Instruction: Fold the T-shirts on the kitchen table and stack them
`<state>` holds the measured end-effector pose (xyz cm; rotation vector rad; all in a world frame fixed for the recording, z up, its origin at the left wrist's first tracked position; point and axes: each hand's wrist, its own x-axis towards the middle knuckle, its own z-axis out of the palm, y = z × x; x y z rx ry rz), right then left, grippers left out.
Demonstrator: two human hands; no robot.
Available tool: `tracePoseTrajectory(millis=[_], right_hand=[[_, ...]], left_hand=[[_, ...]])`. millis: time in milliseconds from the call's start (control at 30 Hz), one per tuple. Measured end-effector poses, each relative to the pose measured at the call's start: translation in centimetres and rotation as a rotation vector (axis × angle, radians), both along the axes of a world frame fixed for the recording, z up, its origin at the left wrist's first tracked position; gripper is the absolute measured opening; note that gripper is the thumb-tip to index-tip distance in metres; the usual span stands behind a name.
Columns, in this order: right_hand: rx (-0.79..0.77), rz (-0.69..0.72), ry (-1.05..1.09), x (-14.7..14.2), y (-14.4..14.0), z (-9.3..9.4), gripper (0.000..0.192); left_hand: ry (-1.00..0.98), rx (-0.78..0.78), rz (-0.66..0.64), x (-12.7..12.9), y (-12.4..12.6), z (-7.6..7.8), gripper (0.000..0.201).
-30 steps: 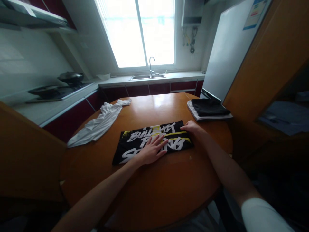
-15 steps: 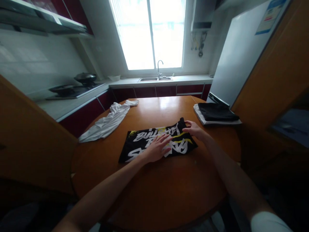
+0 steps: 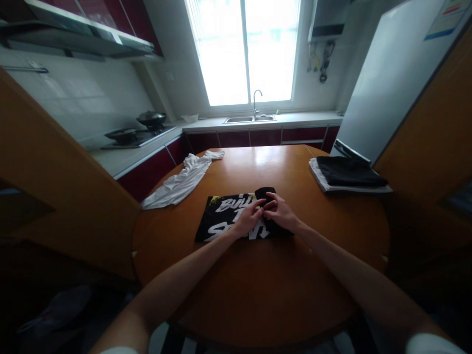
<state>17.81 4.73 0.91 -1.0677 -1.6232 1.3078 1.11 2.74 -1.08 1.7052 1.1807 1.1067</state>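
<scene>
A black T-shirt [image 3: 214,216] with white lettering and yellow marks lies folded on the table in front of me. Its right part is turned over toward the middle, showing plain black cloth. My right hand [image 3: 282,214] grips this turned-over flap, fingers bent around its edge. Resting on the print, my left hand [image 3: 248,220] has its fingers stretched out toward the flap. The fingertips of both hands nearly meet at the fold, and the exact contact between them is hard to see.
A crumpled white garment [image 3: 184,181] lies at the table's left. On the right is a stack of folded clothes with a black one [image 3: 348,172] on top. The wooden table [image 3: 265,285] has a rounded edge. Beyond stand a sink [image 3: 239,120], a stove with pans and a fridge [image 3: 383,83].
The T-shirt's right end has been folded over to the left by my right hand. My left hand has stayed on the print. The whole view has shifted, so things appear further right.
</scene>
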Motion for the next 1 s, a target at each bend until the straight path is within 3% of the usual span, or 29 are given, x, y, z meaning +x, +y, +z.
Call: tracePoseTrajectory(millis=[267,467,600,800,900,1000], right_hand=[[0.151,-0.272,0.061,2.6,2.2,1.0,0.041],[0.243,-0.332,0.056,3.3,2.5,0.9,0.026],[0.404,-0.216,0.004,2.1,0.9,1.0,0.019],[0.77,0.115,-0.174,0.1,-2.9,0.7,0.026],[0.864,0.242,-0.318,-0.7,-4.1,0.0,0.04],[0.933,0.297,-0.431,-1.4,-4.6,-0.8,0.042]], left_hand=[[0.001,-0.078,0.024,-0.1,-0.2,0.8,0.056],[-0.025,-0.007,0.25,0.1,-0.5,2.7,0.056],[-0.075,-0.023,0.282,-2.6,-0.5,5.0,0.059],[0.001,-0.101,0.325,-9.8,-1.4,8.6,0.063],[0.108,-0.165,0.319,-12.9,-1.4,9.0,0.064],[0.221,-0.235,0.292,-15.3,-1.1,8.4,0.065]])
